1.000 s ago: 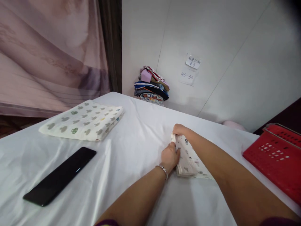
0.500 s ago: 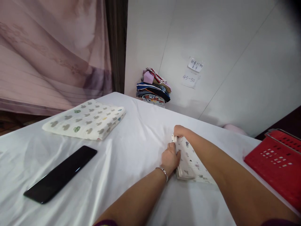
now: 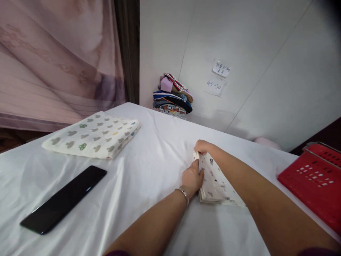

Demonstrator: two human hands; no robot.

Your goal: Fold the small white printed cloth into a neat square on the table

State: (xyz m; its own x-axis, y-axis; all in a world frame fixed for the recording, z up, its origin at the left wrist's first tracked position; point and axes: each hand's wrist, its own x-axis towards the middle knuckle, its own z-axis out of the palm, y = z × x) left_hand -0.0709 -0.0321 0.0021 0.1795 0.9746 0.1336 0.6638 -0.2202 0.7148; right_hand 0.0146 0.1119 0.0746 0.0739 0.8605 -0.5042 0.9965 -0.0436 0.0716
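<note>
Both our hands are on the small folded cloth (image 3: pixel 214 181), a pale piece with tiny dark prints. It lies on the white sheet of the table (image 3: pixel 149 167), right of the middle. Our left hand (image 3: pixel 192 177) grips its left edge, thumb on top and fingers tucked under the layers; a thin silver bracelet (image 3: pixel 183 193) circles that wrist. Our right hand (image 3: pixel 203 146) is curled tight on the far corner, with the forearm lying along the cloth's right side.

Well apart to the left lie a larger folded cloth (image 3: pixel 93 134), printed with grey and green shapes, and a flat black device (image 3: pixel 64 199) nearer to us. A red basket (image 3: pixel 314 177) sits at the right edge.

On the wall behind we see two paper notes. The lower note (image 3: pixel 214 86) reads "45-50"; the upper note (image 3: pixel 221 69) bears handwritten characters too small for us to read. A stack of folded clothes (image 3: pixel 173 97) rests against the wall, beside a pink curtain (image 3: pixel 58 60).
</note>
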